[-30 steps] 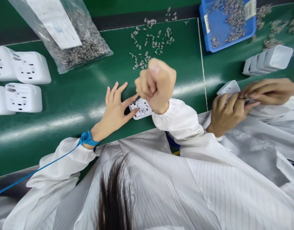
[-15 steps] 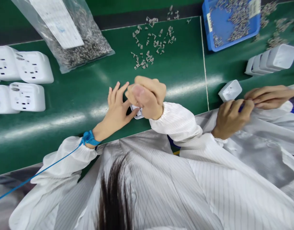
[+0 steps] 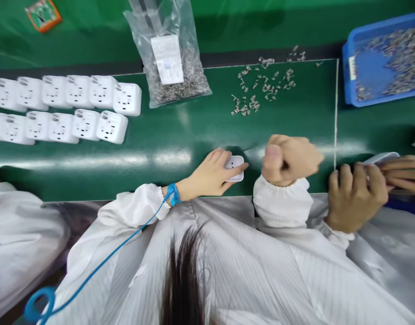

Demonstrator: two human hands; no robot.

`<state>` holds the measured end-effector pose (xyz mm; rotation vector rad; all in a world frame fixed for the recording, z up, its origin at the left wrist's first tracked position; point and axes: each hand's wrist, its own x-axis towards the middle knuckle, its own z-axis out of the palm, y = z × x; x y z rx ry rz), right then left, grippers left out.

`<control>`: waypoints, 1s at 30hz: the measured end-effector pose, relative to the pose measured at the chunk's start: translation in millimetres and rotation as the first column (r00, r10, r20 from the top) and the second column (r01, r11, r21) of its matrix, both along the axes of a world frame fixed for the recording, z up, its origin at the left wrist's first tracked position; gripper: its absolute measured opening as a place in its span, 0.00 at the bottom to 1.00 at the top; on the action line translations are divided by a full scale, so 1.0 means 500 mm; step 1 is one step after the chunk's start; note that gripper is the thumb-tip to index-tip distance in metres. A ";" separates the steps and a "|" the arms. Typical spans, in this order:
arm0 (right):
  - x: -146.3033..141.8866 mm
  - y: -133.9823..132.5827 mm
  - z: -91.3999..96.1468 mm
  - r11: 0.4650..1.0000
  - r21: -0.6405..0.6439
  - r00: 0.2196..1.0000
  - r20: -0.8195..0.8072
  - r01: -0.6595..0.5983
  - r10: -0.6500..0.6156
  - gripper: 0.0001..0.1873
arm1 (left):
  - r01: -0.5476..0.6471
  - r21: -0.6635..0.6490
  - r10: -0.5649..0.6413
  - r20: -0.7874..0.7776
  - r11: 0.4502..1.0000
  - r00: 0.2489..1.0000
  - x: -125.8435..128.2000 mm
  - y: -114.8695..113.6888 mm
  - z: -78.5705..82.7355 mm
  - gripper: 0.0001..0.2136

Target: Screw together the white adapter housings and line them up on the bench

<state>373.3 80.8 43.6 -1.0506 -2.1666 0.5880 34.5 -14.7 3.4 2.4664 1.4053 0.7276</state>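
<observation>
Lying beneath left fingers (image 3: 235, 171): white casing (image 3: 236, 161)

White plastic piece (image 3: 236, 161), rounded corners, dark slots; lies on green tabletop (image 3: 160, 135), partly under left hand (image 3: 210, 174).

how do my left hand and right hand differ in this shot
Your left hand is on a white socket piece, one finger stretched across it; your right hand is curled into a fist, apart from that piece. A blue band circles the left hand's wrist, while none shows at the right hand's. Both hands come out of white sleeves with gathered cuffs.
</observation>
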 end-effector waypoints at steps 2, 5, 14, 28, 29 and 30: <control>-0.043 -0.005 -0.001 0.998 -0.042 0.990 -0.138 -0.036 0.029 0.34 | -0.103 0.076 0.097 0.076 0.992 0.992 -0.031 0.003 0.004 0.22; -0.206 -0.014 -0.001 0.969 0.113 0.976 0.007 -0.218 0.219 0.30 | -0.313 0.273 0.279 0.159 0.909 0.947 -0.105 -0.001 0.018 0.27; -0.416 -0.061 -0.058 0.830 0.240 0.832 0.392 -0.504 0.392 0.24 | -0.692 0.275 0.667 0.195 0.667 0.719 -0.273 -0.095 0.036 0.26; -0.405 -0.083 -0.075 0.900 -0.007 0.780 0.495 -0.436 0.382 0.26 | -0.807 0.291 0.857 -0.124 0.513 0.500 -0.293 -0.125 0.047 0.28; -0.405 -0.085 -0.075 0.904 -0.002 0.787 0.491 -0.427 0.373 0.26 | -0.817 0.240 0.852 -0.136 0.524 0.506 -0.290 -0.120 0.054 0.27; -0.406 -0.086 -0.075 0.910 0.003 0.795 0.487 -0.416 0.362 0.25 | -0.817 0.163 0.832 -0.153 0.554 0.534 -0.288 -0.115 0.060 0.26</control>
